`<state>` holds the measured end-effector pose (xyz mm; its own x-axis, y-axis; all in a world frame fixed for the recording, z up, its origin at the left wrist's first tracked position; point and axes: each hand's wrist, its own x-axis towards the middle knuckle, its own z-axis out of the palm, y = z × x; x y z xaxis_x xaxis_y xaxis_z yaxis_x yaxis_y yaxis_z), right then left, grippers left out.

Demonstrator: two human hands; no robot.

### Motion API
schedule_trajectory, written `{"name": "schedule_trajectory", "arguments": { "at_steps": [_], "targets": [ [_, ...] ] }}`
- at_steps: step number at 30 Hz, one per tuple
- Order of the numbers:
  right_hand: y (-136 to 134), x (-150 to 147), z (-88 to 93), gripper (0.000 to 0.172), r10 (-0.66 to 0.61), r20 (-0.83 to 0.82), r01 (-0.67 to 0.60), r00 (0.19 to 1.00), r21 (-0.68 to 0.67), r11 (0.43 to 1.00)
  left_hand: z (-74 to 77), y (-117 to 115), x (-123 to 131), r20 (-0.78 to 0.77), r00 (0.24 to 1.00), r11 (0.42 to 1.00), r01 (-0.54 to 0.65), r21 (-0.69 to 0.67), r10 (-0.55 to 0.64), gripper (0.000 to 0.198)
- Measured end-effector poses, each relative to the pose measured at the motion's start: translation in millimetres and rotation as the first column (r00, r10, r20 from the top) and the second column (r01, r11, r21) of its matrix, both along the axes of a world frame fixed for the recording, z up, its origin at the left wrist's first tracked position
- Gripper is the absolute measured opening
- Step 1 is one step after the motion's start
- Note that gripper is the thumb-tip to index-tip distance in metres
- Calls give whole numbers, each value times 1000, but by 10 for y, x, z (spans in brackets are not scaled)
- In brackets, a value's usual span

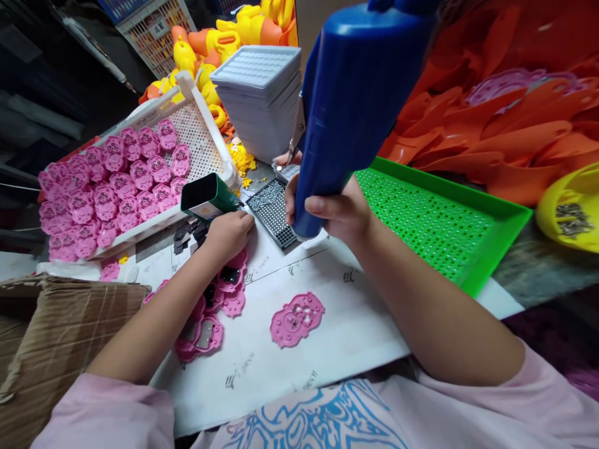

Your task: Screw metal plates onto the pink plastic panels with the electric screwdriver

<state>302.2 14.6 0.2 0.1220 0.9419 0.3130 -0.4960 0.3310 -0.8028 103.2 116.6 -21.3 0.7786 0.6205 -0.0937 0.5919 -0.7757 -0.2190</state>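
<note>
My right hand (349, 215) is wrapped round a blue electric screwdriver (360, 81), held upright over the table with its narrow end down. Just left of that end lies a black perforated plate (276, 215) with small metal pieces heaped on its far part. My left hand (231, 234) is closed beside the plate's near left edge, by a dark green open box (208, 194); what its fingers hold, if anything, is hidden. A pink plastic casing part (297, 319) lies alone on the white table sheet. More pink casings (231, 293) lie in a pile under my left forearm.
A white crate (206, 125) at left holds rows of pink assembled pieces. Stacked white trays (262, 100) stand behind. On the right are a green perforated tray (421, 218), orange parts (510, 131) and a yellow bowl (573, 187) with small metal pieces. A cardboard box (70, 318) borders the left.
</note>
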Motion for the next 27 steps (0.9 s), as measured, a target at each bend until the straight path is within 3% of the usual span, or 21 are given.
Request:
{"name": "schedule_trajectory", "arguments": {
  "at_steps": [6,10,12,14,18,22,27],
  "targets": [
    [-5,-6,-3,45,-2,-22,2,1000,13,1000,26,0,23,14,1000,999,19,-41,-19,21],
    [-18,-12,5,39,-32,-63,34,998,29,999,157,-113,-70,70,997,999,-9,-50,13,22],
    [-23,-9,16,34,-37,-38,37,999,7,999,291,-279,-155,170,985,996,-20,-82,34,23],
    [-24,-4,25,31,-55,-13,55,998,13,998,442,-522,-244,371,927,980,17,-197,58,17],
    [-26,-1,33,30,-66,18,66,998,18,998,609,-1082,-356,498,867,850,264,-456,-2,15],
    [-50,-9,38,33,-55,21,54,998,35,998,492,-1438,-374,552,833,788,372,-491,-49,22],
    [-85,-16,60,36,-27,17,26,999,44,999,280,-1543,-362,579,815,756,382,-531,-5,21]
  ]
}}
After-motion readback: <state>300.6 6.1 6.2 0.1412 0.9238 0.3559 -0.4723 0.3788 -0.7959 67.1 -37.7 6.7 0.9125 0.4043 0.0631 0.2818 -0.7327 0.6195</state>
